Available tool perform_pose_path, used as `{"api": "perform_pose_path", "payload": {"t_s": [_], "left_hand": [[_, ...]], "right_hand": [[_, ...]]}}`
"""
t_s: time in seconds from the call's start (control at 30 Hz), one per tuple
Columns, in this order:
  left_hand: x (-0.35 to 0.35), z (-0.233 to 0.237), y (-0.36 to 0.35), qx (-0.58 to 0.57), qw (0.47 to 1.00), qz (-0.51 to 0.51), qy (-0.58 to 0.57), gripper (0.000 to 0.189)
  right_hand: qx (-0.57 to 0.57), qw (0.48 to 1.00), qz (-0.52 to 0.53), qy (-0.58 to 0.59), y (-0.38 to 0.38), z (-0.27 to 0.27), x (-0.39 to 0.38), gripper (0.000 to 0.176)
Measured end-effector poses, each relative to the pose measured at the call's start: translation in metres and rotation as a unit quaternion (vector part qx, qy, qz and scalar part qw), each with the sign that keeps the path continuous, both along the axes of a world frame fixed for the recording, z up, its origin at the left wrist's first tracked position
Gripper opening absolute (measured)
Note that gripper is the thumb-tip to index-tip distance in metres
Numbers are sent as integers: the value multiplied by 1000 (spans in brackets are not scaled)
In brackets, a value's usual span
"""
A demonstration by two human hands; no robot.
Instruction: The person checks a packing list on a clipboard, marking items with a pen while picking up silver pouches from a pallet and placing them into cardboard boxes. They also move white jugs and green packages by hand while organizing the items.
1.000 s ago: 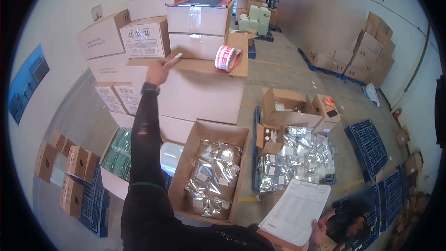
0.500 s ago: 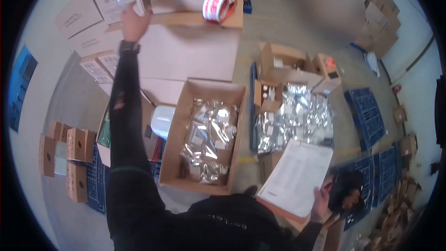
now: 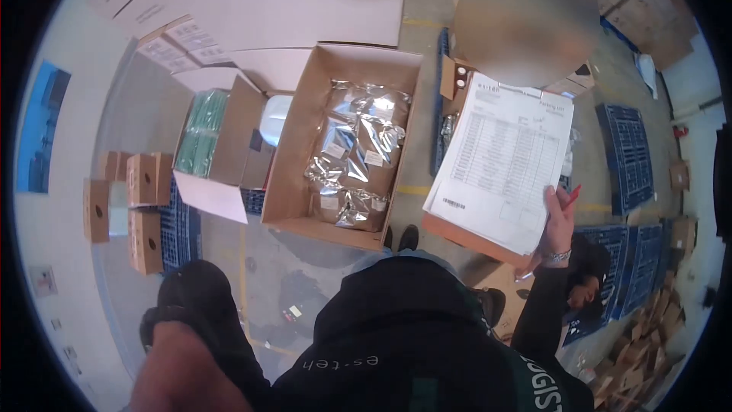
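My right hand (image 3: pixel 560 225) grips the lower right edge of a clipboard (image 3: pixel 476 243) bearing a printed packing list (image 3: pixel 507 160); a red pen (image 3: pixel 572 197) pokes out by the fingers. At the lower left, my left hand (image 3: pixel 183 370) is close to the camera and blurred, its fingers not readable. Between them, further forward, an open cardboard box (image 3: pixel 286 183) holds several shiny silver packets (image 3: pixel 358 145). Neither hand touches this box.
Left of the box stands a carton of green packets (image 3: pixel 202 133). White cartons (image 3: pixel 297 0) are stacked ahead. Blue pallets (image 3: pixel 629 156) and a cardboard heap (image 3: pixel 648 336) lie right. Blurring covers an area (image 3: pixel 526 23) at upper right. A person (image 3: pixel 583 290) is partly visible behind my right hand.
My left hand has come back from the white cartons to the lower left. My right hand and the clipboard have risen in view. The tape roll has gone out of view.
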State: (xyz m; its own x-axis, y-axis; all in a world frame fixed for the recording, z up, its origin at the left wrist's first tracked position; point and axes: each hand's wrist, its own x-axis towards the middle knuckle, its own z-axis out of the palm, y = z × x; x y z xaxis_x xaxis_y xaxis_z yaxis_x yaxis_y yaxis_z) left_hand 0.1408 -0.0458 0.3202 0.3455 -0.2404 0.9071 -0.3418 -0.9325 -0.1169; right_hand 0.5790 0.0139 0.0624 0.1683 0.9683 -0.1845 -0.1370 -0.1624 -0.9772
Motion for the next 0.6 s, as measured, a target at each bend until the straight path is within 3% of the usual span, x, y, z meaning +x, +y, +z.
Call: {"api": "perform_pose_path", "payload": {"t_s": [0.13,0.4,0.6], "left_hand": [[-48,-11,-109,-16,969,241,49,36],[-26,-25,-152,-58,938,335,66,38],[-39,-49,-158,-157,917,364,39,39]], "right_hand": [[20,999,38,14,15,16,-18,27],[18,991,116,66,15,3,-7,22],[39,995,83,47,-1,11,-15,24]]}}
